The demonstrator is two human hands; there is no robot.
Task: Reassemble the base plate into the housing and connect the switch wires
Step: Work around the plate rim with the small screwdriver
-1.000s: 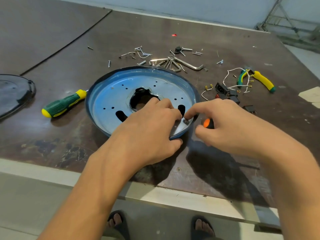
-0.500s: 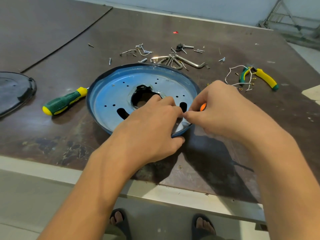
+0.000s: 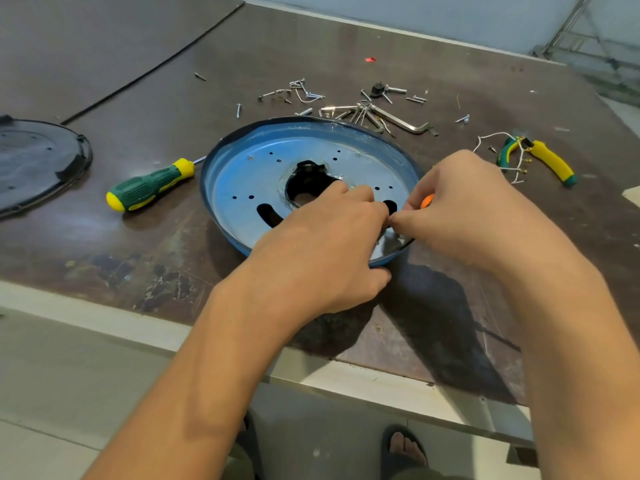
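Head view: the right hand (image 3: 474, 209) had come in from the side over the last second, and its fingertips (image 3: 398, 221) now met those of the left hand (image 3: 322, 251) over the near right edge of the base plate (image 3: 242, 188). They were pinched together on something too small to make out; likely a screw being started, which would mean the plate was being fastened, with the wiring not yet begun. The left hand had kept its place, fingers curled over the plate and thumb against the outside of the housing (image 3: 207, 181), gripping the edge. An orange tip (image 3: 428, 200) peeked out behind the right fingers.

The plate lay in the shallow round housing on the table (image 3: 104, 244), close to the near edge. It was thin, shiny sheet metal with a blue sheen, pierced by small holes, curved slots and a ragged middle opening. The white switch wires (image 3: 498, 136) lay loose, well apart to the right, beside yellow-and-green pliers (image 3: 550, 161). A ribbed green screwdriver (image 3: 149, 188) lay just left of the housing, bright screws and bent keys (image 3: 381, 112) beyond it, and a dull black cover (image 3: 34, 161) far left.
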